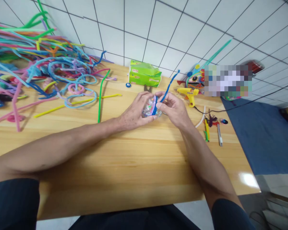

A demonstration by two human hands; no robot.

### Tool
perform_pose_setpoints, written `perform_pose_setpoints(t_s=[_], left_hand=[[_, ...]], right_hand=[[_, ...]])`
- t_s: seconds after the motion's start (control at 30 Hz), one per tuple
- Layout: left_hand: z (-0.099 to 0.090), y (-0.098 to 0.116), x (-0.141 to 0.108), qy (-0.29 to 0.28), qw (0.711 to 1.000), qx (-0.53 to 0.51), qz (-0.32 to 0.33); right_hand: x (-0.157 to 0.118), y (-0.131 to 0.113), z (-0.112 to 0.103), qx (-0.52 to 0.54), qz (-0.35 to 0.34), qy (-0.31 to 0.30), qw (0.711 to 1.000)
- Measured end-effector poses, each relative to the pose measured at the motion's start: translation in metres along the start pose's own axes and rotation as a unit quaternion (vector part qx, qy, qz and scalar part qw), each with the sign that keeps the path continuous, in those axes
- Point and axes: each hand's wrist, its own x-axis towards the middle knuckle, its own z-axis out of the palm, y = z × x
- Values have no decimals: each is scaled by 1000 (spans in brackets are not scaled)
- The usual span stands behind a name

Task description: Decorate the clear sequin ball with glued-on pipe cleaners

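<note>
Over the middle of the wooden table, a clear container with colourful bits inside [147, 108] is wrapped round by a lilac and a blue pipe cleaner. My left hand [136, 111] grips its left side, with the fingers on top and the thumb below. At its right side my right hand [174, 108] pinches the blue pipe cleaner [169, 85], whose free end sticks up and to the right. The right fingertips lie close against the container. Part of the container is hidden behind the fingers.
Many pipe cleaners [60, 68] are heaped at the left. A green packet [144, 74] and a blue button [128, 85] lie beyond my hands. A yellow glue gun [189, 94] with a black cord is at the right, near a cutter knife [220, 134]. A green pipe cleaner [100, 95] stands left of centre.
</note>
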Motion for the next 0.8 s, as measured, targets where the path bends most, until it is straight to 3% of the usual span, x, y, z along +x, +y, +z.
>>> perform_pose_setpoints(t_s=[0.23,0.8], left_hand=[[-1,5,2,1,997,-32,-70],[3,1,-2,-8,999,-37,-8]], right_hand=[[-1,-2,0,-14,1,-4,1000],[0,-1,3,17,12,22,1000]])
